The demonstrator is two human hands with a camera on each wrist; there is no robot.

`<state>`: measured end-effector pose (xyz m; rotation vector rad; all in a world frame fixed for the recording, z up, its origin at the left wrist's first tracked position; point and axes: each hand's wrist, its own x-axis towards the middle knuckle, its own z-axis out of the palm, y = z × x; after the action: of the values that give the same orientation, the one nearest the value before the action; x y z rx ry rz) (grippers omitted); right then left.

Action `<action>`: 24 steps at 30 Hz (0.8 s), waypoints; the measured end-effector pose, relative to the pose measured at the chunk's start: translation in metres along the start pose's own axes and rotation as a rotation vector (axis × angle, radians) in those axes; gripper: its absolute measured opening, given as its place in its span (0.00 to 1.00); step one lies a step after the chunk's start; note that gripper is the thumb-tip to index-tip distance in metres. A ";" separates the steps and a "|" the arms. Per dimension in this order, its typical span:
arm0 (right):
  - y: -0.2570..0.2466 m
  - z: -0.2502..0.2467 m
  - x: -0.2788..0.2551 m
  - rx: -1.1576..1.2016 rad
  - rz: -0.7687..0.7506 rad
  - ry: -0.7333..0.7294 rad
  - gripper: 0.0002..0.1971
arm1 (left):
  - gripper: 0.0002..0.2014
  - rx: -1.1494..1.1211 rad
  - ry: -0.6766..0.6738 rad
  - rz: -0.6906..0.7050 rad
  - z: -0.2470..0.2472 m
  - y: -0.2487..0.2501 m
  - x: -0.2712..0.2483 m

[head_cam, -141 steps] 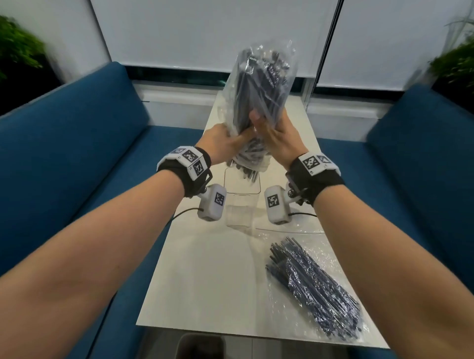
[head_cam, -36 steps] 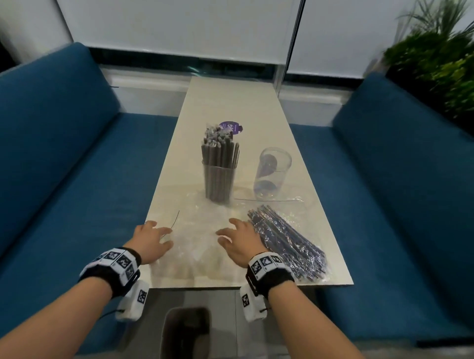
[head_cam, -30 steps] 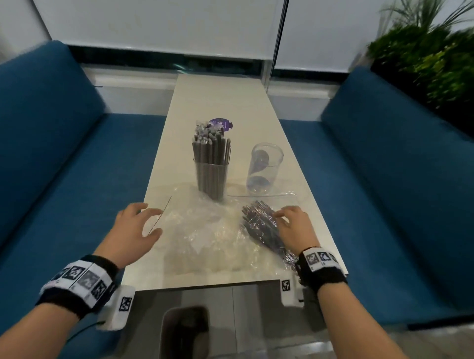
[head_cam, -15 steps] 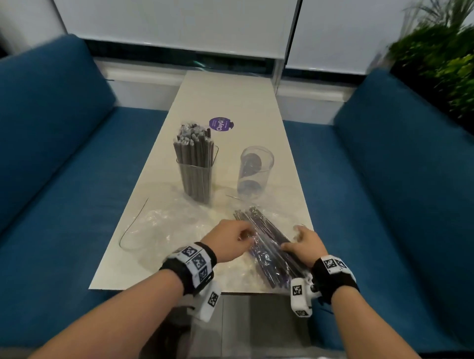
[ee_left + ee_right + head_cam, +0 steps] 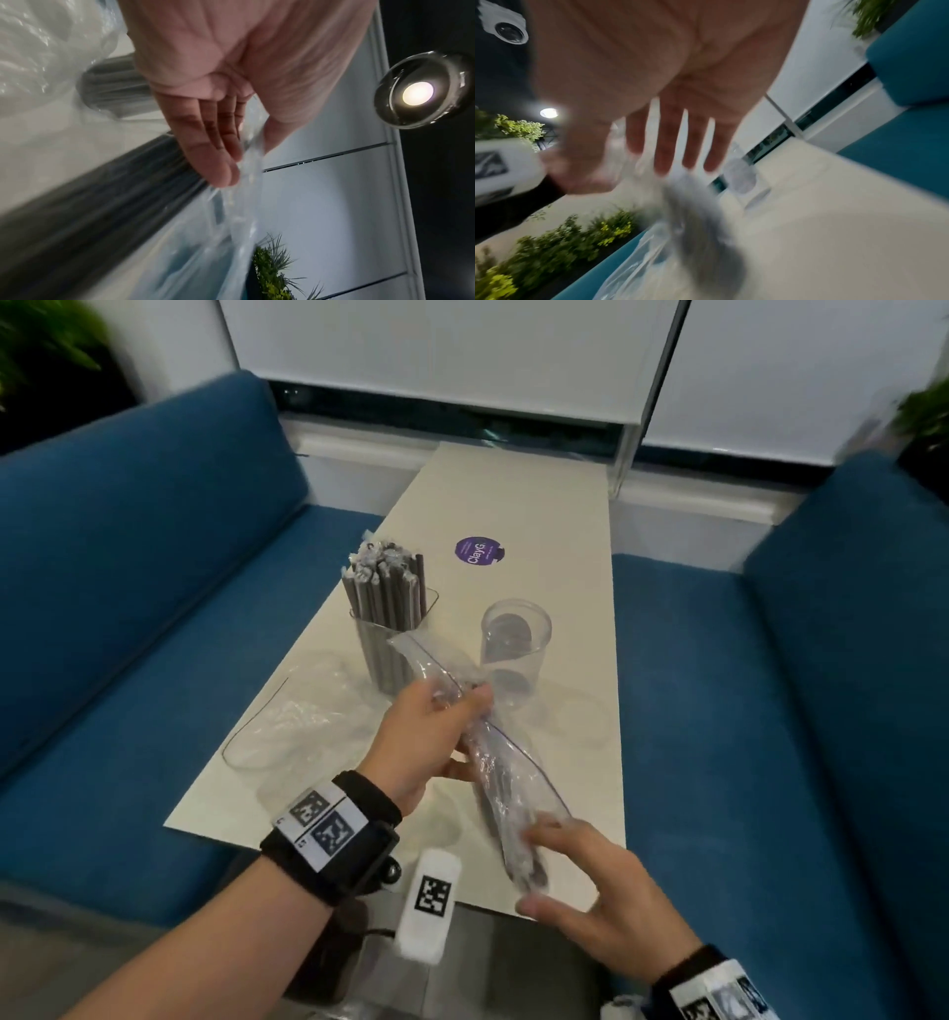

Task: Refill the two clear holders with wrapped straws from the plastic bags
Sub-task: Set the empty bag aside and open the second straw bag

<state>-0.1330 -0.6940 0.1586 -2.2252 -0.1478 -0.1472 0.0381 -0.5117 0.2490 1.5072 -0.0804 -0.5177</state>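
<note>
A clear plastic bag of dark wrapped straws [image 5: 506,793] hangs tilted above the near part of the white table [image 5: 565,567]. My left hand [image 5: 452,731] grips the bag near its upper, open end, with the plastic [image 5: 231,223] pinched between thumb and fingers. Beside the bag's lower end is my right hand [image 5: 565,875], its spread, straight fingers [image 5: 693,142] touching the bag. Further back, the square clear holder [image 5: 390,629] is packed with grey wrapped straws. To its right stands the round clear holder [image 5: 516,649], with no straws in it.
An empty crumpled plastic bag [image 5: 303,711] and a thin wire tie [image 5: 251,726] lie on the table's left side. A purple sticker [image 5: 479,550] marks the middle. Blue benches [image 5: 128,618] flank the table, and a window wall closes the far end.
The second bag of straws lay flat on the table; both hands closed in on it and it is now lifted and tilted. Before that, the first bag went into the square holder.
</note>
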 end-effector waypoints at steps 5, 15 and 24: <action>-0.010 -0.067 -0.001 -0.064 -0.024 0.365 0.21 | 0.22 0.095 0.057 0.062 -0.010 0.001 -0.011; -0.077 -0.052 0.110 -0.285 0.150 -0.044 0.14 | 0.17 0.118 -0.128 0.035 -0.001 0.008 -0.011; -0.076 -0.040 0.100 -0.063 0.234 0.171 0.09 | 0.11 -0.032 -0.107 0.078 -0.014 0.013 0.003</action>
<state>-0.0485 -0.6734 0.2581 -2.2608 0.2126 -0.2148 0.0492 -0.5003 0.2600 1.4392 -0.2122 -0.5345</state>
